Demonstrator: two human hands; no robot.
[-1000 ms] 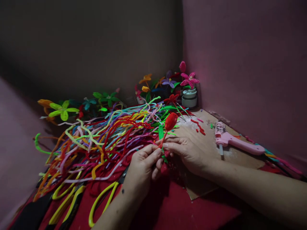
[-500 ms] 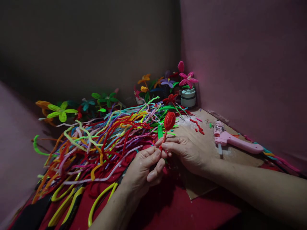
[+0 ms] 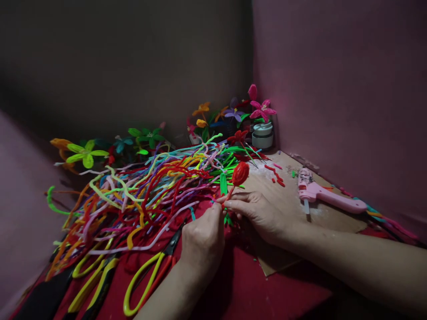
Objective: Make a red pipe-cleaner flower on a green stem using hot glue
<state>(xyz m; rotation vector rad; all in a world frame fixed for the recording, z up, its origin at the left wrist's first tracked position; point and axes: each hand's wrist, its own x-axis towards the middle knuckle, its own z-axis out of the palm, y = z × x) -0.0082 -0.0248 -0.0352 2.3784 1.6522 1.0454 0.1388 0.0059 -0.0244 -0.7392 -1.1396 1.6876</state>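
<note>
A red pipe-cleaner flower bud (image 3: pixel 240 173) leans to the right on a thin red stem. My right hand (image 3: pixel 262 213) is closed, pinching the stem below the bud between thumb and forefinger. My left hand (image 3: pixel 204 238) is closed too, its fingertips meeting the right hand's at the stem's lower end; its own fingers are largely hidden behind the back of the hand. Just behind the stem is a green pipe-cleaner leaf (image 3: pixel 223 183). Beside my left wrist lie yellow-and-red-handled scissors (image 3: pixel 143 280).
A big heap of coloured pipe cleaners (image 3: pixel 133 191) spreads to the left, with yellow-handled pliers (image 3: pixel 96 284) before it. On the brown board (image 3: pixel 280 253) at right rests a pink glue gun (image 3: pixel 333 196). Finished flowers (image 3: pixel 262 110) and a pale round container (image 3: pixel 262 135) stand behind.
My left hand has rolled over, so its back now faces me, and its fingers stay at the stem. The red bud has tilted right and slightly lower. The scissors are more exposed.
</note>
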